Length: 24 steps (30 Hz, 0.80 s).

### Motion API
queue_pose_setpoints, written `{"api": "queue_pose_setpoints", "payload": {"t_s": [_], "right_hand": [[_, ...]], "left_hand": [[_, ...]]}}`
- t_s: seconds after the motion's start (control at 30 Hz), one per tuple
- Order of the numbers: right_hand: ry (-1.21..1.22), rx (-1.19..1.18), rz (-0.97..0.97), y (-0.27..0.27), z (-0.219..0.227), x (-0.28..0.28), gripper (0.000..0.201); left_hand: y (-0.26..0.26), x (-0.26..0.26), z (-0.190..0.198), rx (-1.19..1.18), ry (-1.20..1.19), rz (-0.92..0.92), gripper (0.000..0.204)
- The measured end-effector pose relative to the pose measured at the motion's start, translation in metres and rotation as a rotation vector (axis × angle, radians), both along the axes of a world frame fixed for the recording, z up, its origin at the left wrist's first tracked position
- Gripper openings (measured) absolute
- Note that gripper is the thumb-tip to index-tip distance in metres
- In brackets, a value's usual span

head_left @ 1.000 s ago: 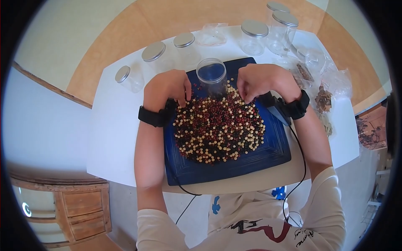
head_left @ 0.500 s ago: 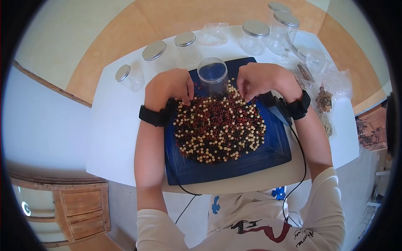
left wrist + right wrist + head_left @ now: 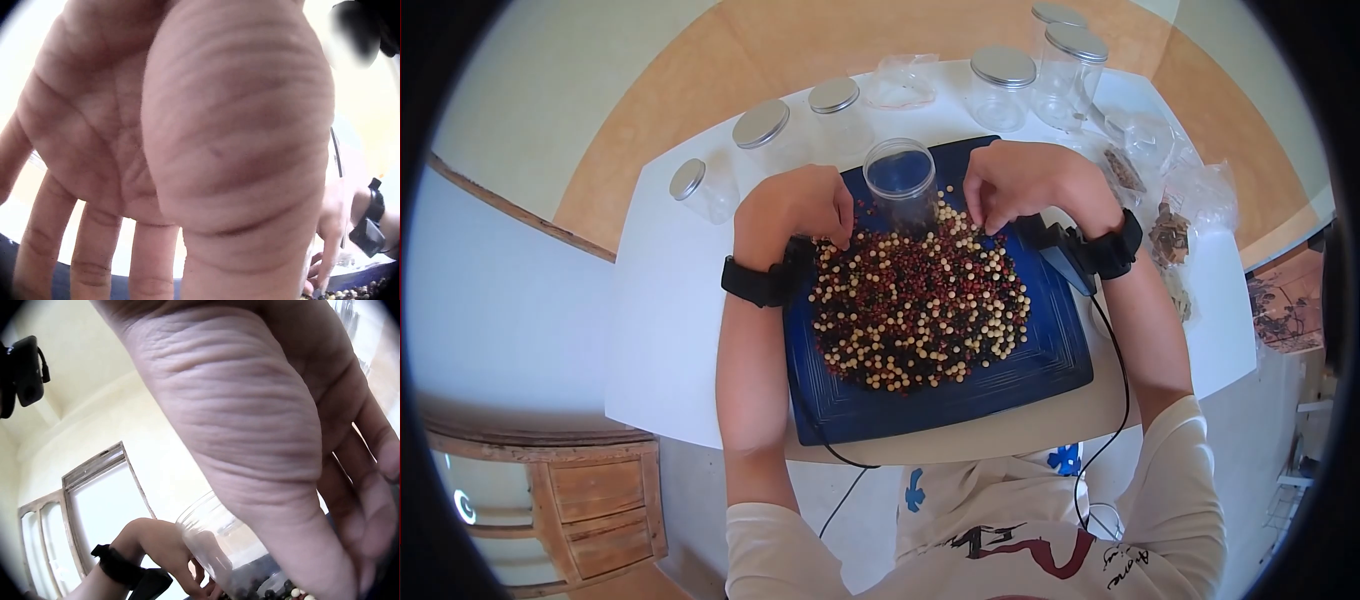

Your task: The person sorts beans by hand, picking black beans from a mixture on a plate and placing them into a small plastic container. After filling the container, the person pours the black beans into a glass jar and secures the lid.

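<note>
A broad heap of mixed beans (image 3: 920,310), cream, dark red and black, covers much of a dark blue square tray (image 3: 1040,370). At the heap's far edge an open clear jar (image 3: 902,185) stands upright with dark beans at its bottom. To the jar's left, the left hand (image 3: 800,210) points its fingers down at the beans; the left wrist view shows them mostly straight. The right hand (image 3: 1035,185) is on the jar's other side, fingers bent, thumb and forefinger low over the heap. I cannot tell whether a bean sits between those fingertips.
Lidded clear jars stand along the table's far side, such as one at left (image 3: 710,192) and one at right (image 3: 1003,85). Bags of dried goods (image 3: 1170,238) lie on the right. Wristbands (image 3: 755,283) and a black cable (image 3: 1115,345) run along the arms.
The left hand's fingertips have shifted slightly at the heap's edge. The right hand's fingers have moved only a little, and the jar and tray look the same.
</note>
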State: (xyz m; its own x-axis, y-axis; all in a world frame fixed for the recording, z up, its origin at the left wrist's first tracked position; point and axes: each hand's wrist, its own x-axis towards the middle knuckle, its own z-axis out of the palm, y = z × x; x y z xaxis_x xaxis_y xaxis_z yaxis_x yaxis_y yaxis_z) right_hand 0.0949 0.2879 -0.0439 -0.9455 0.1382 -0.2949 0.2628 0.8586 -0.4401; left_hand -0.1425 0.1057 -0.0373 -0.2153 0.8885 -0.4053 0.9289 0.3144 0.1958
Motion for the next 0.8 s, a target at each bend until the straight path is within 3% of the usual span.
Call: {"api": "queue_pose_setpoints", "payload": {"t_s": [0.3, 0.37, 0.4, 0.47, 0.5, 0.57, 0.8], "right_hand": [[0.044, 0.034, -0.003, -0.004, -0.004, 0.002, 0.021], [0.053, 0.029, -0.03, -0.008, -0.003, 0.004, 0.019], [0.064, 0.025, -0.057, -0.01, -0.002, 0.004, 0.017], [0.062, 0.021, -0.068, -0.01, -0.002, 0.004, 0.017], [0.06, 0.02, -0.076, -0.011, -0.002, 0.003, 0.016], [0.075, 0.021, -0.07, -0.011, -0.002, 0.006, 0.019], [0.121, 0.033, 0.016, -0.005, 0.004, -0.003, 0.018]], "left_hand": [[-0.003, -0.003, 0.02, 0.051, -0.023, -0.025, 0.015], [-0.008, -0.003, 0.032, 0.255, -0.072, -0.097, 0.013], [-0.011, -0.002, 0.037, 0.254, -0.072, -0.098, 0.013], [-0.017, 0.005, 0.051, 0.534, -0.08, -0.075, 0.012], [-0.018, 0.011, 0.056, 0.533, -0.081, -0.075, 0.012], [-0.017, 0.026, 0.061, 0.751, -0.11, -0.089, 0.013], [-0.007, 0.031, 0.05, 0.73, -0.091, -0.165, 0.016]]}}
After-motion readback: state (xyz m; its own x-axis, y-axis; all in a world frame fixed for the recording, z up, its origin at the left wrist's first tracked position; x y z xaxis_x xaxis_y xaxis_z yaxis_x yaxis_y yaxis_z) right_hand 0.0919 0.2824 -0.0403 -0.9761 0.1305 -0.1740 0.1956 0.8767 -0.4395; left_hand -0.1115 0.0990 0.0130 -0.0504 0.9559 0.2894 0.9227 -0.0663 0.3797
